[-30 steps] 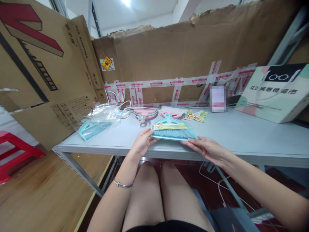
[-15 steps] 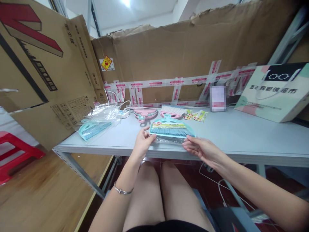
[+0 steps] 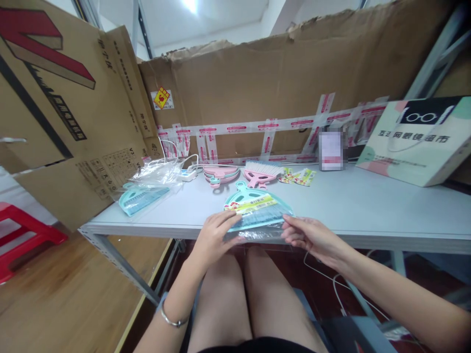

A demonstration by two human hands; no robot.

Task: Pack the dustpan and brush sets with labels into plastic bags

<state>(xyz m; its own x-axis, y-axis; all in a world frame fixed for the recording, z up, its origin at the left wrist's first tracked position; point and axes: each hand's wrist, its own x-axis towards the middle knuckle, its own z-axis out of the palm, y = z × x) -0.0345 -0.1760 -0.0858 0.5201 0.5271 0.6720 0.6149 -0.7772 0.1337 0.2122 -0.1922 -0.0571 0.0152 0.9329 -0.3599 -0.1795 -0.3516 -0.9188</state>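
A turquoise dustpan and brush set (image 3: pixel 263 216) with a yellow-green card lies at the table's front edge, handle pointing away from me. It is inside a clear plastic bag (image 3: pixel 262 233) whose lower end hangs past the edge. My left hand (image 3: pixel 212 236) is closed on the set's lower left corner, fingers on top and thumb lower, at the bag's end. At the lower right corner, my right hand (image 3: pixel 308 236) pinches the plastic bag between thumb and fingers. Just behind are a pink brush (image 3: pixel 259 175) with white bristles and a stack of pink and grey dustpans (image 3: pixel 222 174).
Another bagged turquoise set (image 3: pixel 145 198) lies on the left of the table (image 3: pixel 342 201). Several printed cards (image 3: pixel 300 176), a power strip (image 3: pixel 188 174), a blurred phone-like object (image 3: pixel 331 149) and a paper bag (image 3: pixel 414 142) stand or lie behind. Cardboard walls (image 3: pixel 235 88) enclose the back.
The dustpan set has come nearer to me and turned slightly, now lying on the table. My left hand has shifted down and inward over its corner; my right hand has barely moved.
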